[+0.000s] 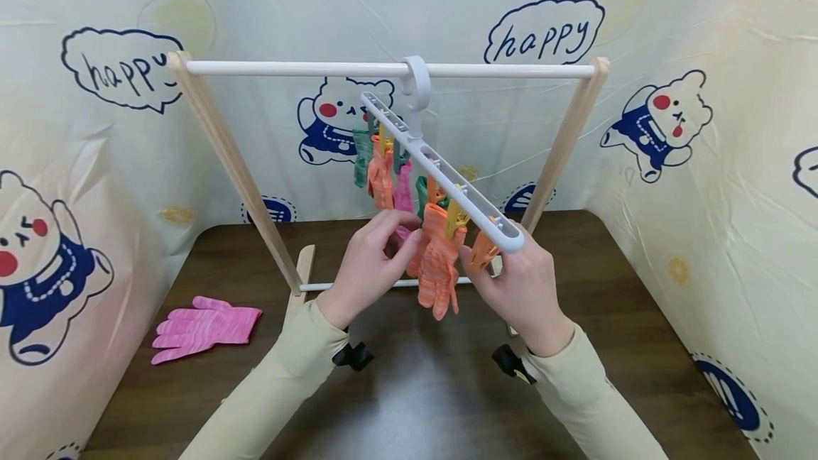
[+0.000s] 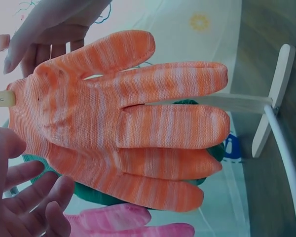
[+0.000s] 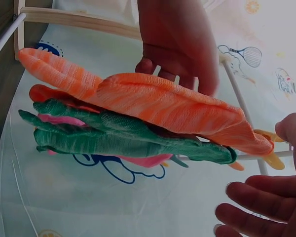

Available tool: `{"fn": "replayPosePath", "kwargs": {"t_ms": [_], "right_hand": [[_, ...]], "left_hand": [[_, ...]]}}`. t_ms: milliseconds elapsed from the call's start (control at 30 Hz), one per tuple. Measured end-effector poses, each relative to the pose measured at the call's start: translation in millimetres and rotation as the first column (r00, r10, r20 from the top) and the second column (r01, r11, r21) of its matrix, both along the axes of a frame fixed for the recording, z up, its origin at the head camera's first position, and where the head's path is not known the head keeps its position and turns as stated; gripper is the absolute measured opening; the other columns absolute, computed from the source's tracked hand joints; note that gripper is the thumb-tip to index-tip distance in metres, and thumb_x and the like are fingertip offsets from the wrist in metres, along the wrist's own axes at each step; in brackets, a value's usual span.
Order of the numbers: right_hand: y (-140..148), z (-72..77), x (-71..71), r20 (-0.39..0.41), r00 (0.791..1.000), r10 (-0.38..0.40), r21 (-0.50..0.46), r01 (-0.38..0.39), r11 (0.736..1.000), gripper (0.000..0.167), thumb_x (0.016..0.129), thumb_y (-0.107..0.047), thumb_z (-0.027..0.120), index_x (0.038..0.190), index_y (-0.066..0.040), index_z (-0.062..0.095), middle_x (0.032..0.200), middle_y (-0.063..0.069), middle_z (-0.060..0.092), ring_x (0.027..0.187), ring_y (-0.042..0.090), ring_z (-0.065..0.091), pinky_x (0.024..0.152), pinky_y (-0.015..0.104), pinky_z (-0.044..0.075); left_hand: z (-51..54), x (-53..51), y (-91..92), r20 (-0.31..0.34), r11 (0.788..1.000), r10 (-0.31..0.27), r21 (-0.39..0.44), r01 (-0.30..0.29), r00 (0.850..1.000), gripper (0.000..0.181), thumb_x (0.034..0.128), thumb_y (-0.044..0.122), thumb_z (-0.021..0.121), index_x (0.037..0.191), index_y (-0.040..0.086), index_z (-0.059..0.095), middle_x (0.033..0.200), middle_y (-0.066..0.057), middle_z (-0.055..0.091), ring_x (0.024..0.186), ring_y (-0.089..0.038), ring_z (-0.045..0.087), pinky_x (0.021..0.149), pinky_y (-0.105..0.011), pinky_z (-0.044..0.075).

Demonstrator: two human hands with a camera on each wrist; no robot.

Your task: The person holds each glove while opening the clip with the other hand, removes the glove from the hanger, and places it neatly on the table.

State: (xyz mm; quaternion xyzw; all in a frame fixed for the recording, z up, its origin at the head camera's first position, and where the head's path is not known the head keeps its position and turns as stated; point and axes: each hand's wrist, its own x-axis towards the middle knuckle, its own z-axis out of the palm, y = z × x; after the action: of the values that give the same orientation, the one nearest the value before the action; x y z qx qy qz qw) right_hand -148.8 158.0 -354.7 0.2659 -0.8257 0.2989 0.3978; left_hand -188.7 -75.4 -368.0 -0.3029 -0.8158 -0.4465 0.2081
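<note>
"Where's the orange-striped knit glove (image 1: 438, 268)?"

"On a yellow plastic clip (image 1: 456, 218), near the front end of the white plastic hanger (image 1: 418, 146)."

"Fingers?"

"Left hand (image 1: 375, 261) and right hand (image 1: 527, 293) flank it, fingers loosely released."

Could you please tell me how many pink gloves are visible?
2: one pink knitted glove on the dark brown table, and one hanging pink glove beneath the white plastic hanger. Others may be hidden there.

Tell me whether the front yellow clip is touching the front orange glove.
Touching. The left wrist view shows the tip of the front yellow clip lapped over the front orange glove at its cuff, with no gap.
</note>
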Motion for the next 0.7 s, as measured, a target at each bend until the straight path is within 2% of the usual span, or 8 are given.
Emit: {"fn": "replayPosePath", "kwargs": {"t_ms": [167, 333, 700], "right_hand": [[-6, 1.3, -6.9, -0.045, 0.999, 0.007, -0.03, -0.008, 1.0, 0.056, 0.102, -0.051, 0.061, 0.112, 0.003, 0.067, 0.09, 0.018, 0.066, 0.077, 0.032, 0.068, 0.067, 0.044, 0.062], [-11, 0.3, -12.2, -0.078, 0.997, 0.019, -0.06, -0.024, 0.998, 0.055, 0.102, -0.052, 0.061, 0.106, 0.003, 0.066, 0.082, 0.014, 0.063, 0.07, 0.029, 0.069, 0.063, 0.041, 0.06], [-21, 7.8, -15.1, -0.062, 0.997, 0.056, -0.162, -0.066, 0.985, 0.058, 0.099, -0.053, 0.065, 0.117, 0.002, 0.07, 0.089, 0.015, 0.075, 0.071, 0.029, 0.073, 0.063, 0.036, 0.059]], "left_hand": [[0.2, -0.6, 2.2, 0.017, 0.999, -0.016, 0.04, 0.015, 1.0, 0.017, 0.1012, 0.013, 0.067, 0.116, 0.006, 0.07, 0.098, -0.005, 0.064, 0.077, -0.017, 0.059, 0.065, -0.027, 0.055], [1.3, -0.2, 5.1, 0.021, 0.999, -0.028, 0.043, 0.027, 0.999, 0.017, 0.1017, 0.014, 0.067, 0.116, 0.005, 0.07, 0.099, -0.006, 0.065, 0.078, -0.015, 0.058, 0.064, -0.029, 0.055], [2.8, -0.3, 9.1, 0.029, 0.997, -0.041, 0.073, 0.039, 0.999, 0.014, 0.1016, 0.013, 0.066, 0.112, 0.004, 0.071, 0.095, -0.005, 0.066, 0.077, -0.019, 0.059, 0.063, -0.027, 0.054]]}}
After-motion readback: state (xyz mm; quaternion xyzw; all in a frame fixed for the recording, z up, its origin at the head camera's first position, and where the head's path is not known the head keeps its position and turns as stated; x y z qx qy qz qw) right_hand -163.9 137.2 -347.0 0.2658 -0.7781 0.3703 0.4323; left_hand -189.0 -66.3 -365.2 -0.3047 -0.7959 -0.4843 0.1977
